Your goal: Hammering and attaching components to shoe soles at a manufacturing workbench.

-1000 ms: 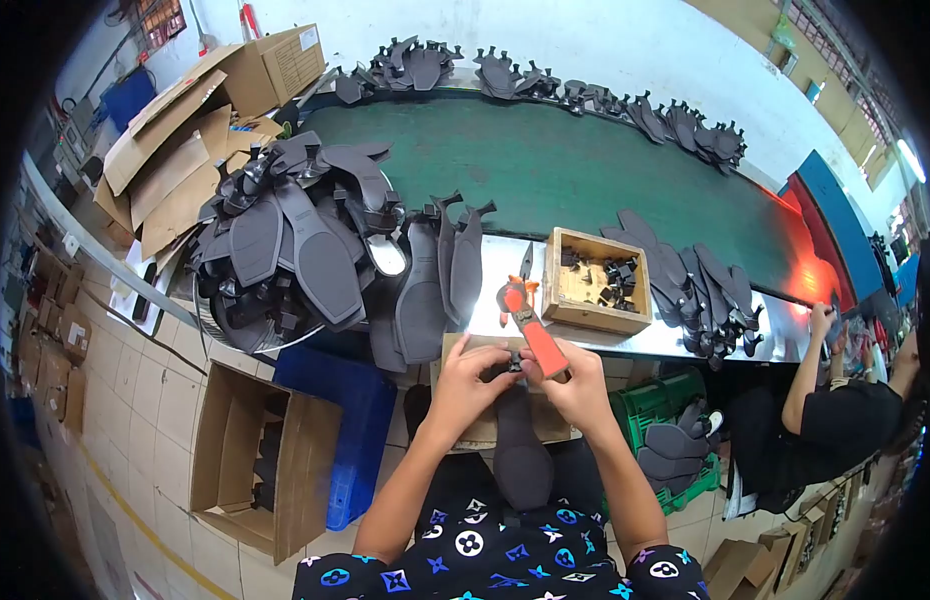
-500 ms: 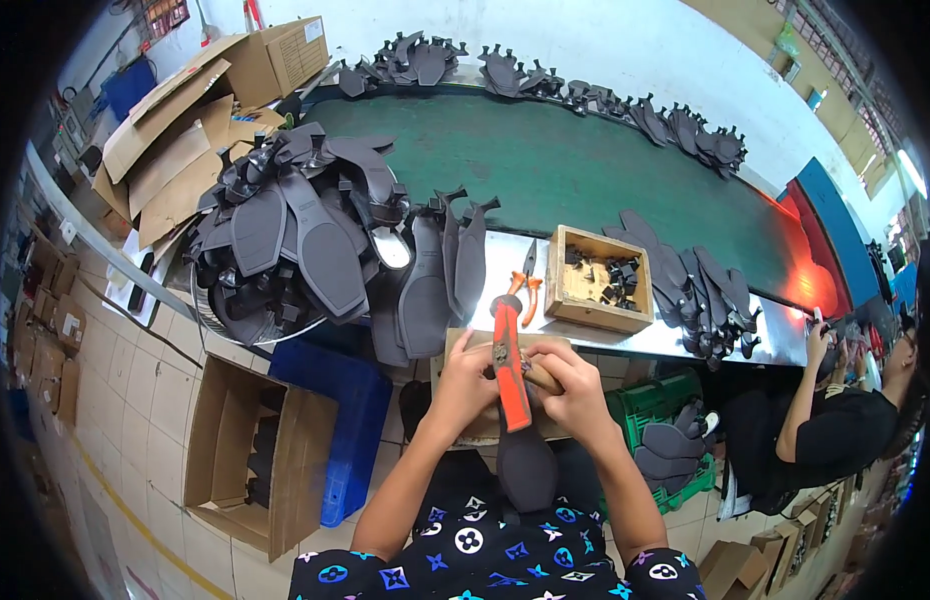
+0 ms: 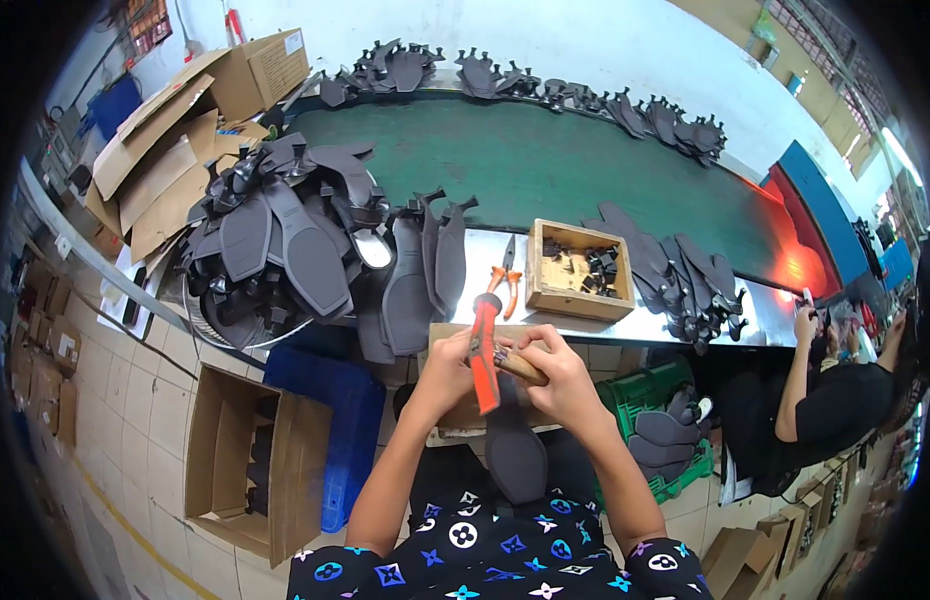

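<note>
My right hand (image 3: pixel 560 378) is closed around the wooden handle (image 3: pixel 522 367) of a hammer. The hammer's red-orange head (image 3: pixel 485 385) slants across the space between my hands, with its round end pointing away from me. At the left, my left hand (image 3: pixel 447 375) is closed beside that head, at the narrow end of a dark grey shoe sole (image 3: pixel 516 458). The sole's wide end points toward my lap. Its narrow end and some of my left fingertips are hidden behind the hammer. Under my hands is a light-coloured block (image 3: pixel 455 332).
A wooden box (image 3: pixel 582 305) of small black pieces and orange-handled pliers (image 3: pixel 504 277) lie on the metal tabletop. Piled soles (image 3: pixel 315 255) fill a basket at left; more soles (image 3: pixel 690 280) lie right. Below stand a cardboard box (image 3: pixel 307 470) and green crate (image 3: pixel 635 395). A co-worker (image 3: pixel 835 390) is at right.
The hammer head has shifted slightly, and more of its wooden handle shows between my hands. Both hands keep their hold. The whole view has moved a little, so the bench appears farther left.
</note>
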Tool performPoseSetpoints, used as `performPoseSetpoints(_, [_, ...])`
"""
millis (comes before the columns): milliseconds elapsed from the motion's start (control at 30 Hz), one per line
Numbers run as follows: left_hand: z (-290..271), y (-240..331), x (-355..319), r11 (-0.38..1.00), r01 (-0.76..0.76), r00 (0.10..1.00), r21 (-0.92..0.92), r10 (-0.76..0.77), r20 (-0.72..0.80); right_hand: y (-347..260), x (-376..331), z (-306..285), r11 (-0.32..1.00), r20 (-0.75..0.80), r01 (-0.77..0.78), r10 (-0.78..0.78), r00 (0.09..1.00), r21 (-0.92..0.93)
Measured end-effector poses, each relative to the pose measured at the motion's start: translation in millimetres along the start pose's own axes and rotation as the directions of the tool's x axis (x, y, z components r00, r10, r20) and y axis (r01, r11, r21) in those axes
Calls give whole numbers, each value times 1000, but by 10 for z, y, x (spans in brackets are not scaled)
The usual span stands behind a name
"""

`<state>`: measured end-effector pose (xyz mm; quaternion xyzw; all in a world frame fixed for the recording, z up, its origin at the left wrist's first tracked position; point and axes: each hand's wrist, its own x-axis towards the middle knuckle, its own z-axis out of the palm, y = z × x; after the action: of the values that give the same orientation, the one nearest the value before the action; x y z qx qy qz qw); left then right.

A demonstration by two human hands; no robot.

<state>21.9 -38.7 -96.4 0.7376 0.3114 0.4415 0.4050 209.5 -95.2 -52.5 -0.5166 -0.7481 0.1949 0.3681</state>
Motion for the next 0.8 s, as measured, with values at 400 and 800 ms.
performPoseSetpoints(400, [18,-47,0,950,267,962,-163,-253,102,-364,-372,-175,909,-198,-131,223,954,396])
performPoseSetpoints(800, [6,-15,13,925,282,959,-255,-272,75,-541,-462,-182,997,-80,-48,53,995,62])
